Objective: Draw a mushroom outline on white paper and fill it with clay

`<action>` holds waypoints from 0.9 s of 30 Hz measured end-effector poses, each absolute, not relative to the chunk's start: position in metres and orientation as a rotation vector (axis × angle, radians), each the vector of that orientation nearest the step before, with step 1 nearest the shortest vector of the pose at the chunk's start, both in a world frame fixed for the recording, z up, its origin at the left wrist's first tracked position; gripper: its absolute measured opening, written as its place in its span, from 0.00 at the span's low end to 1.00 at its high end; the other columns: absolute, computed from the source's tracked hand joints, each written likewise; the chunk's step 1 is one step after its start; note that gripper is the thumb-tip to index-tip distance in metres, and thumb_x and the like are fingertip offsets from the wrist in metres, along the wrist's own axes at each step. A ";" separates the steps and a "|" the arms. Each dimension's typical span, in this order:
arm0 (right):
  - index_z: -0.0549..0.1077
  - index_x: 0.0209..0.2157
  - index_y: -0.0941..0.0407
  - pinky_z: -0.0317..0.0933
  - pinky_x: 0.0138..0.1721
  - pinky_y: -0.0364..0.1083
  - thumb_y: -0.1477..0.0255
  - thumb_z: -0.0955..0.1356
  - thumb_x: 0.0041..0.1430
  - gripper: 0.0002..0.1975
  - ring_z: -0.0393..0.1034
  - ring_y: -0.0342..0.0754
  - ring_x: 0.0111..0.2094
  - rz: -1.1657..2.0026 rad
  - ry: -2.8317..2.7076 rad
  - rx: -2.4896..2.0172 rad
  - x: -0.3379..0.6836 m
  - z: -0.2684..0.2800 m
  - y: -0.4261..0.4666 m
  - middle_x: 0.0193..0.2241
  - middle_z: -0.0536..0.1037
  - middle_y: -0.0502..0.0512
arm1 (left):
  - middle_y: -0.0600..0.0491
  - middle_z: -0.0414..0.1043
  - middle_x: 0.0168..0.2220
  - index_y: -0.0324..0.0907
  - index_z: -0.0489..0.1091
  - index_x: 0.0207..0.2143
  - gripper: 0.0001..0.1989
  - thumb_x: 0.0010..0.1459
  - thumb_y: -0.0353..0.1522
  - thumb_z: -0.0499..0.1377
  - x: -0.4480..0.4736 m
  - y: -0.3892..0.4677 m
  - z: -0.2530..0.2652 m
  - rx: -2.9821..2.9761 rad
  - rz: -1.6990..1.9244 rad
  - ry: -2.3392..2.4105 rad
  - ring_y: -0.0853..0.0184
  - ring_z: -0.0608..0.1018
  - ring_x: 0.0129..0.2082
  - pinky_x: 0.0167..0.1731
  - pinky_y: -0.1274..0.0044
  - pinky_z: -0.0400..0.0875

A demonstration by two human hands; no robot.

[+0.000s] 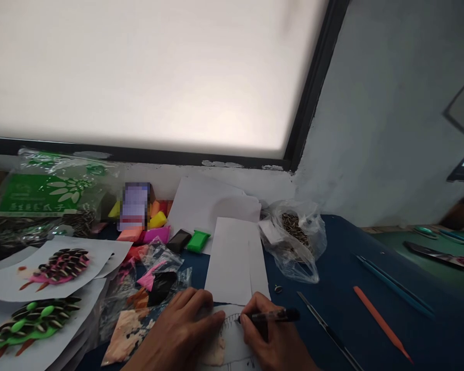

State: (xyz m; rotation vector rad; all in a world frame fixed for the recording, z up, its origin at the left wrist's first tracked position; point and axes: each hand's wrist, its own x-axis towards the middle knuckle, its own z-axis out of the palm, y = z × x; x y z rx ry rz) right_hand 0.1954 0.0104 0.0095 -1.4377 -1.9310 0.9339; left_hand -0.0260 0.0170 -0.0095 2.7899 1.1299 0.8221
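A black pen (280, 315) is gripped between the thumb and fingers of my right hand (272, 335). Its tip meets a white sheet (234, 348) that bears small dark marks and lines. My left hand (181, 324) rests palm down over the sheet's left side, fingers slightly bent, thumb stretched toward the marks. Below that thumb, a pale peach patch (215, 353) shows on the paper. Close by on the left are a bag of peach clay (126, 335) and a lump of black clay (162, 287). Blank paper (232, 257) lies just beyond both hands.
Seed-and-clay hedgehog pictures (60, 267) lie left. Clay packs, including a green one (198, 240), sit behind, near a propped phone (134, 206). A plastic bag of seeds (294, 232) stands at the back. Tweezers (328, 330) and an orange clay tool (382, 322) lie right.
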 end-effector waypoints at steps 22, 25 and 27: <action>0.61 0.28 0.53 0.52 0.25 0.43 0.63 0.63 0.63 0.12 0.59 0.44 0.23 1.015 -1.836 -1.406 0.199 0.011 0.011 0.21 0.64 0.46 | 0.48 0.71 0.43 0.48 0.72 0.48 0.12 0.65 0.27 0.56 -0.026 0.018 -0.008 2.805 0.884 1.114 0.59 0.73 0.38 0.35 0.73 0.69; 0.62 0.28 0.53 0.51 0.25 0.43 0.62 0.63 0.63 0.12 0.60 0.44 0.23 1.021 -1.841 -1.414 0.199 0.011 0.011 0.22 0.65 0.47 | 0.48 0.71 0.43 0.48 0.72 0.49 0.16 0.64 0.24 0.53 -0.026 0.018 -0.008 2.806 0.857 1.102 0.60 0.72 0.38 0.35 0.73 0.69; 0.62 0.28 0.53 0.51 0.25 0.43 0.61 0.63 0.62 0.13 0.60 0.44 0.23 1.032 -1.845 -1.419 0.199 0.012 0.012 0.22 0.65 0.47 | 0.48 0.70 0.43 0.48 0.72 0.49 0.16 0.64 0.23 0.52 -0.026 0.018 -0.008 2.802 0.835 1.107 0.59 0.72 0.39 0.36 0.72 0.69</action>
